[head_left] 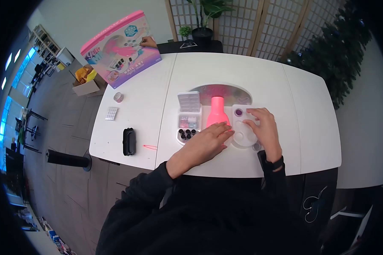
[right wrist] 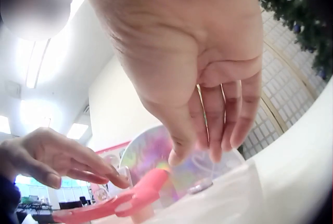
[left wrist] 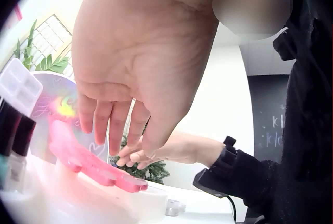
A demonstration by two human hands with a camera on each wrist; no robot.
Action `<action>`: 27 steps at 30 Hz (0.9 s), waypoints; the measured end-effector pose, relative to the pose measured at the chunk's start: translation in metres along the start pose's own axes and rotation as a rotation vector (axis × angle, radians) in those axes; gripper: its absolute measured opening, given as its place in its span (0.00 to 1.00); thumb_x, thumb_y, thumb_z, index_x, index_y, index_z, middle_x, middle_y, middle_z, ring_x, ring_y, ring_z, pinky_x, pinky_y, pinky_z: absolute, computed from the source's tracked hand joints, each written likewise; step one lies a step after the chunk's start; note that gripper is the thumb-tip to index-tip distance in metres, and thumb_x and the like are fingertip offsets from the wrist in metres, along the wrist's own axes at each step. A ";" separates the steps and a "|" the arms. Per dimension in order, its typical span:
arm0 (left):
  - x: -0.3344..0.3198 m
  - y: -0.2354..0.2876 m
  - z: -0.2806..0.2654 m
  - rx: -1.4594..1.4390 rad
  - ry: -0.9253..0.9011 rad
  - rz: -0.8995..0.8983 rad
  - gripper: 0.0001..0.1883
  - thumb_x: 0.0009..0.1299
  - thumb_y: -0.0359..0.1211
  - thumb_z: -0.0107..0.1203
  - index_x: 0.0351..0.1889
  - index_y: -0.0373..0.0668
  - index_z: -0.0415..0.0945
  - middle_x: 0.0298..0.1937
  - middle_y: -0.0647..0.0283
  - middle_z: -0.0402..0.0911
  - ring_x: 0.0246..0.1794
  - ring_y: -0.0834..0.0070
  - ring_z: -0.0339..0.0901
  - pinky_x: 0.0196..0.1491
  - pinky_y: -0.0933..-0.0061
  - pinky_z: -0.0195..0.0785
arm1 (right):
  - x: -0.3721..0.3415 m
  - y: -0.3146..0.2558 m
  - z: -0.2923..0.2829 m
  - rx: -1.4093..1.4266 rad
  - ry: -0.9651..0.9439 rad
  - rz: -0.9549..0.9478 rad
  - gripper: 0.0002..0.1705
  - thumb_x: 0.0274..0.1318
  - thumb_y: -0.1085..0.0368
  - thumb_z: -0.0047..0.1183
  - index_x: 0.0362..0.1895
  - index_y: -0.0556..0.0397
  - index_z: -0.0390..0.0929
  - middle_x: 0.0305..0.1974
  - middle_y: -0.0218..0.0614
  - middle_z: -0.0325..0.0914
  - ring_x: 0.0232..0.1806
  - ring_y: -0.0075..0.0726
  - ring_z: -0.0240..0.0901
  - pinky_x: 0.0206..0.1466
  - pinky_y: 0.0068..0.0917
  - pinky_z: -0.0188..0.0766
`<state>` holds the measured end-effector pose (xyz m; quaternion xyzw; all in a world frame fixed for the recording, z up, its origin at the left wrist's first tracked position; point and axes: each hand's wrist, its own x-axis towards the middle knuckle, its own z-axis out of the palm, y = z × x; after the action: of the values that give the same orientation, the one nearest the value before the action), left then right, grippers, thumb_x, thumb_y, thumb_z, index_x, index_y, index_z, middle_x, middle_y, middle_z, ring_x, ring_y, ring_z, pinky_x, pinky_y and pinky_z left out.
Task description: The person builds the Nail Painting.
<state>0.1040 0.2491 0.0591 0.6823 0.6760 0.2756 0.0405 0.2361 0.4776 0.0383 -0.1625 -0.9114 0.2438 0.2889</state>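
Note:
A pink plastic model hand lies on the white nail-art stand, fingers toward the person. My left hand hovers over its fingers, palm down and fingers extended; the left wrist view shows a gap between my palm and the pink fingers. At the right, my right hand is above a white tray with round wells, fingers loosely bent with nothing between them. A small purple pot sits in the tray near its fingertips. Left of the model hand are black-capped polish bottles and a lidded compartment case.
Behind the model hand stands a shiny rounded panel. The nail-art box is at the back left. Leftward lie a small jar, a sheet of white pieces, a black case and pink tweezers.

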 end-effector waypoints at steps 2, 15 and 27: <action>0.001 0.000 -0.010 0.027 0.069 0.019 0.24 0.71 0.27 0.66 0.65 0.37 0.78 0.67 0.53 0.80 0.67 0.52 0.80 0.65 0.55 0.79 | -0.005 -0.005 -0.015 0.056 -0.010 0.079 0.18 0.51 0.67 0.76 0.48 0.57 0.91 0.47 0.42 0.90 0.46 0.49 0.83 0.50 0.40 0.82; 0.020 0.000 -0.036 0.047 0.165 -0.060 0.12 0.70 0.27 0.66 0.51 0.43 0.88 0.39 0.57 0.87 0.37 0.57 0.86 0.39 0.59 0.80 | -0.060 0.013 -0.085 0.071 -0.046 0.269 0.20 0.52 0.80 0.70 0.52 0.58 0.89 0.43 0.43 0.90 0.44 0.45 0.87 0.44 0.35 0.83; 0.032 0.003 -0.012 0.041 0.287 -0.322 0.09 0.74 0.34 0.68 0.50 0.46 0.90 0.32 0.62 0.90 0.28 0.70 0.87 0.30 0.70 0.76 | -0.080 0.015 -0.059 0.177 -0.186 0.222 0.22 0.46 0.80 0.75 0.48 0.54 0.89 0.47 0.34 0.88 0.51 0.45 0.79 0.49 0.38 0.80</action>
<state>0.0991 0.2752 0.0810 0.5199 0.7807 0.3458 -0.0263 0.3364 0.4761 0.0369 -0.2128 -0.8856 0.3676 0.1877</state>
